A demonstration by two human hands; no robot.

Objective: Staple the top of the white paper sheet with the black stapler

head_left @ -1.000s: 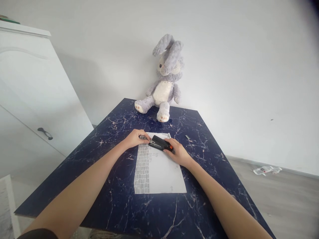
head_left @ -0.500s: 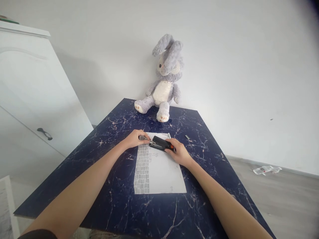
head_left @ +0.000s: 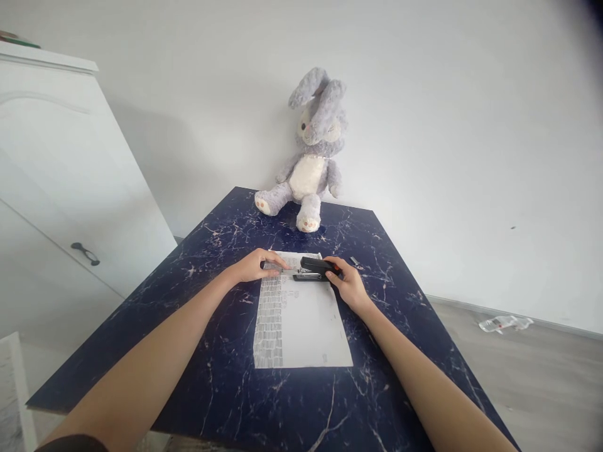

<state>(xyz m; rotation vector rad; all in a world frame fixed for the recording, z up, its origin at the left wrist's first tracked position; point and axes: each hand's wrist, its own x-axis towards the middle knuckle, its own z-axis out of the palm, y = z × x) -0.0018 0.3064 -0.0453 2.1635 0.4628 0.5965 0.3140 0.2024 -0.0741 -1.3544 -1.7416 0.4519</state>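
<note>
Over the upper part of a printed sheet of paper (head_left: 311, 326), my right hand (head_left: 349, 281) is closed around the rear end of a black stapler (head_left: 315, 266). Its top arm is raised from the base, and the silver metal inside shows. My left hand (head_left: 258, 265) is at the stapler's front, thumb and forefinger closed about a thin silver metal strip (head_left: 287, 272) that sticks out toward the stapler. The fingers partly hide that strip. A small dark-and-silver object (head_left: 355, 261) lies on the table beyond my right hand; its kind is too small to make out.
The dark blue marble-patterned table (head_left: 226, 389) runs back to the white wall. At its far end sits a grey plush rabbit (head_left: 308, 150). A white cabinet (head_left: 70, 169) stands on the left. Clear plastic packaging (head_left: 505, 323) lies on the floor at right.
My right hand has shifted the stapler right, away from my left hand, and levelled it. A gap with silver metal now shows between the left fingertips and the stapler's front.
</note>
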